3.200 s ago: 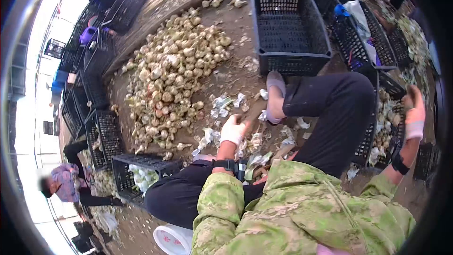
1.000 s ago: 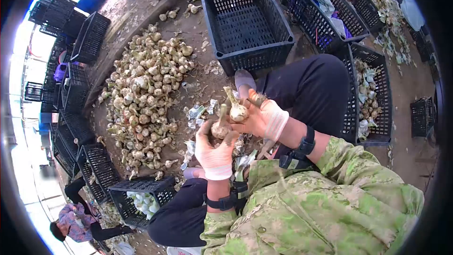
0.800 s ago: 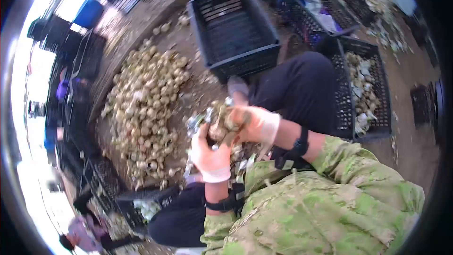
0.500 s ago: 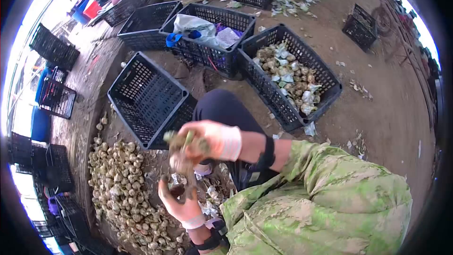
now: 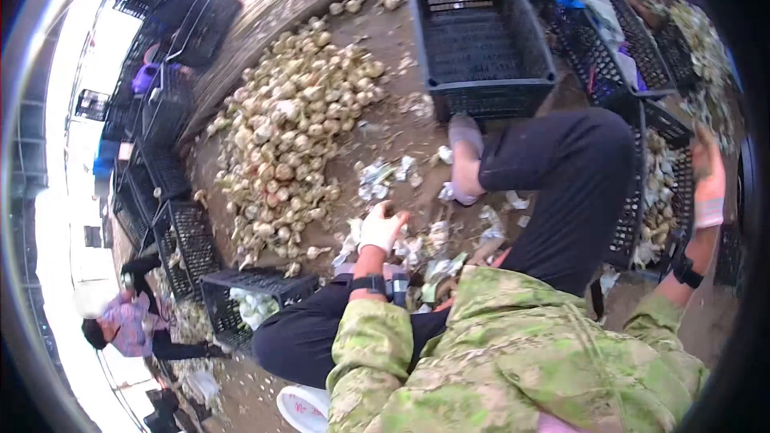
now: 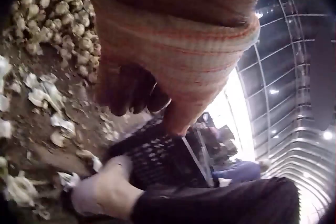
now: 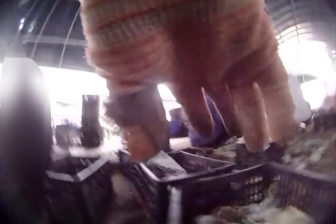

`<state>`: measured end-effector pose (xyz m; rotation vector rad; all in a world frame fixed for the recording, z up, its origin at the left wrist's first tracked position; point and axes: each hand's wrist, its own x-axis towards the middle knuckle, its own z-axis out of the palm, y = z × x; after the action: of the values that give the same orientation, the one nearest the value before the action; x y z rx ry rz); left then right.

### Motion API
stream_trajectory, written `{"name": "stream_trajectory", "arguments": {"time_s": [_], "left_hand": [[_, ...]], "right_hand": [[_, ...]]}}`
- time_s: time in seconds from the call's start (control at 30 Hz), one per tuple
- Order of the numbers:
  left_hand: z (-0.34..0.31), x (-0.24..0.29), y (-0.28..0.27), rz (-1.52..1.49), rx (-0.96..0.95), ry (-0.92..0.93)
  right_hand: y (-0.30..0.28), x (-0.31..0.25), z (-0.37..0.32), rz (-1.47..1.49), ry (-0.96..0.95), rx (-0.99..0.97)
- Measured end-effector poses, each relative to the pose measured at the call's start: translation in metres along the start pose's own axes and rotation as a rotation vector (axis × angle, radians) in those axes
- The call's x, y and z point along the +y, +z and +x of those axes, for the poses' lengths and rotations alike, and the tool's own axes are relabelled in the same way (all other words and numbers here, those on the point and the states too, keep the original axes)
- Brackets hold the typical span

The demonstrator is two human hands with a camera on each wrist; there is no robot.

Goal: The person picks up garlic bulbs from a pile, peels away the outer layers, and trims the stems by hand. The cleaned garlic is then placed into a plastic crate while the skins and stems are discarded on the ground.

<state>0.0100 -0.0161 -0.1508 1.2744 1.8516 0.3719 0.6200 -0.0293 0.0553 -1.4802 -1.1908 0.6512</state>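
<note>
My left hand (image 5: 382, 228), in a pale glove, hangs over the littered floor beside my folded knee. Its fingers curl loosely around nothing, as the left wrist view shows too. Far to the right, my gloved right hand (image 5: 707, 176) is above a black mesh crate (image 5: 631, 220) of garlic bulbs (image 5: 658, 192) and papery scraps. In the right wrist view its fingers (image 7: 247, 113) point down and apart, with no bulb between them. A large pile of garlic bulbs (image 5: 293, 140) with stems lies on the ground ahead to the left.
A black crate (image 5: 489, 100) stands before my foot (image 5: 467, 168). More crates line the left and back right, one holding a white bag (image 5: 601, 12). Peeled skins (image 5: 385, 176) litter the ground. Another person (image 5: 128, 325) is at the lower left, and a white bucket (image 5: 305, 407) is behind my knee.
My hands, earlier together around garlic bulbs, have parted and no longer hold them. The right hand has swung out over the right crate; the head view has turned back toward the pile.
</note>
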Motion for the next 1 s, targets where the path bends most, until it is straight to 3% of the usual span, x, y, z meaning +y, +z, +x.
{"name": "stream_trajectory", "arguments": {"time_s": [0.03,0.07,0.1,0.13,0.17,0.2,0.27,0.3,0.33,0.37,0.4,0.43,0.47,0.53,0.6,0.67,0.7,0.73,0.8,0.83,0.87,0.9,0.93,0.97,1.0], "left_hand": [[0.008,-0.017,-0.003,0.049,0.108,-0.049],[0.018,-0.034,-0.002,0.091,0.208,-0.095],[0.035,-0.070,0.004,-0.277,0.301,-0.202],[0.042,-0.078,-0.004,-0.415,0.414,-0.269],[0.043,-0.077,-0.016,-0.524,0.477,-0.329],[0.044,-0.078,-0.029,-0.633,0.543,-0.390],[0.060,-0.112,-0.049,-0.654,0.610,-0.332],[0.069,-0.127,-0.060,-0.460,0.697,-0.265],[0.080,-0.146,-0.070,-0.262,0.769,-0.194],[0.093,-0.162,-0.083,-0.261,0.740,-0.247],[0.108,-0.176,-0.091,-0.266,0.712,-0.298],[0.110,-0.147,-0.113,-0.194,0.638,-0.425],[0.137,-0.185,-0.114,-0.252,0.615,-0.317],[0.155,-0.136,-0.129,-0.163,0.644,-0.420],[0.194,-0.151,-0.120,-0.112,0.598,-0.398],[0.213,-0.134,-0.120,0.057,0.438,-0.606],[0.205,-0.103,-0.125,-0.056,0.557,-0.657],[0.217,-0.129,-0.120,0.048,0.557,-0.661],[0.205,-0.137,-0.123,-0.267,0.454,-0.512],[0.197,-0.148,-0.118,-0.177,0.487,-0.443],[0.184,-0.138,-0.119,-0.091,0.520,-0.368],[0.162,-0.128,-0.116,-0.145,0.504,-0.348],[0.132,-0.085,-0.118,-0.251,0.520,-0.319],[0.111,-0.088,-0.102,-0.231,0.589,-0.171],[0.081,-0.045,-0.098,-0.466,0.543,-0.152]], "right_hand": [[0.059,-0.067,0.001,-0.358,-0.322,-0.122],[0.114,-0.104,0.002,-0.317,-0.391,-0.165],[0.178,-0.142,-0.006,-0.224,-0.301,-0.227],[0.217,-0.143,-0.006,0.046,-0.254,-0.518],[0.261,-0.162,-0.013,-0.008,-0.223,-0.729],[0.307,-0.157,-0.024,0.234,-0.223,-0.908],[0.388,-0.103,-0.041,0.129,-0.406,-1.138],[0.425,-0.061,-0.062,0.285,-0.259,-1.233],[0.443,-0.069,-0.075,0.021,-0.311,-1.258],[0.459,-0.056,-0.089,0.001,-0.326,-1.297],[0.471,-0.038,-0.106,-0.032,-0.220,-1.353],[0.475,-0.032,-0.111,-0.070,-0.128,-1.405],[0.480,-0.024,-0.116,-0.123,-0.117,-1.421],[0.492,-0.010,-0.118,-0.207,-0.089,-1.463],[0.502,0.003,-0.115,-0.251,-0.036,-1.489],[0.507,0.013,-0.113,-0.295,0.012,-1.456],[0.511,0.016,-0.110,-0.318,0.048,-1.457],[0.513,0.022,-0.109,-0.329,0.057,-1.462],[0.517,0.029,-0.111,-0.222,0.086,-1.398],[0.524,0.014,-0.107,-0.189,0.218,-1.325],[0.530,0.004,-0.102,-0.137,0.537,-1.297],[0.533,0.004,-0.102,-0.058,0.700,-1.252],[0.533,0.008,-0.105,0.018,0.860,-1.199],[0.534,0.015,-0.110,0.173,0.949,-1.080],[0.533,0.020,-0.117,0.326,1.035,-0.952]]}}
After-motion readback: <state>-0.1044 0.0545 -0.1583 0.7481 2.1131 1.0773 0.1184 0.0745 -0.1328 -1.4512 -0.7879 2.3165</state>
